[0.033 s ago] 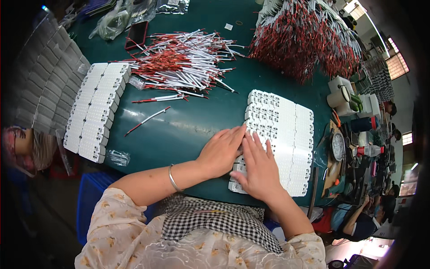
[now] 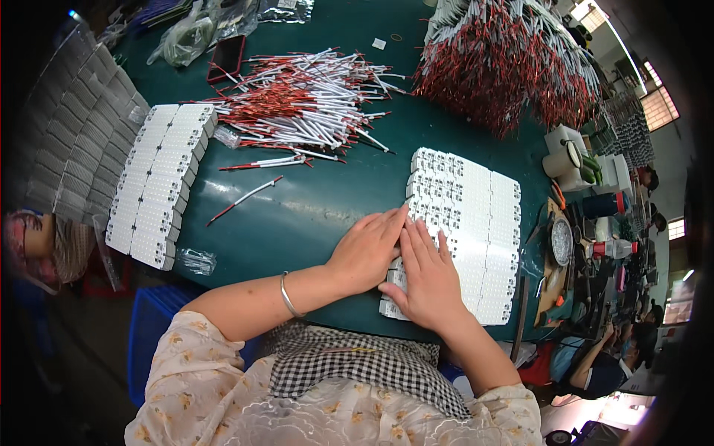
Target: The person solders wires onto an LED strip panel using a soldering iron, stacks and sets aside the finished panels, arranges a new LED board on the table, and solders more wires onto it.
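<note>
Both my hands lie flat, side by side, on the near left end of a sheet of small white plastic modules (image 2: 480, 223) laid in rows on the green table (image 2: 312, 215). My left hand (image 2: 368, 249), with a silver bangle on the wrist, rests at the sheet's left edge, its fingertips on the modules. My right hand (image 2: 428, 279) presses on the nearest rows, thumb at the sheet's left edge. Neither hand holds anything.
A second stack of white modules (image 2: 156, 186) lies at the left. Beyond it are a loose pile of red-and-white wires (image 2: 305, 97), a big wire bundle (image 2: 506, 59), single wires (image 2: 245, 199) and a dark phone (image 2: 227, 56). Tape rolls (image 2: 569, 160) and tools crowd the right edge. Another person (image 2: 595, 364) sits at lower right.
</note>
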Action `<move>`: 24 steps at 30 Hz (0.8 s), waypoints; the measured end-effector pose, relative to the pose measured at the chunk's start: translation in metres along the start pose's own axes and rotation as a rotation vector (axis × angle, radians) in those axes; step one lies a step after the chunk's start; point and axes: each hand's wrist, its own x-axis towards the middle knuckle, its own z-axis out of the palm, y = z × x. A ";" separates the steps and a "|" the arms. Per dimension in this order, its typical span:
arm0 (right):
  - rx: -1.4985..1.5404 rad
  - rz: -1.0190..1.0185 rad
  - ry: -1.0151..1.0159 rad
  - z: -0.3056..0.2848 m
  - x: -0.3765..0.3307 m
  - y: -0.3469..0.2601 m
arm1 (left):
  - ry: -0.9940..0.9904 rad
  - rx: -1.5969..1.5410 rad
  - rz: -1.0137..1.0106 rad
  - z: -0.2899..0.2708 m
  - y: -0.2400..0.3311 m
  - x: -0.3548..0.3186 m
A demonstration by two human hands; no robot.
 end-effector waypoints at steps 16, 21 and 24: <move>-0.005 -0.007 -0.014 -0.004 -0.008 0.004 | -0.035 0.228 0.125 0.001 -0.002 -0.004; -0.016 -0.011 0.011 0.000 -0.003 0.001 | 0.002 0.218 0.126 0.002 0.000 -0.005; -0.036 0.005 -0.008 0.002 -0.004 0.003 | -0.030 0.222 0.092 0.001 0.000 -0.007</move>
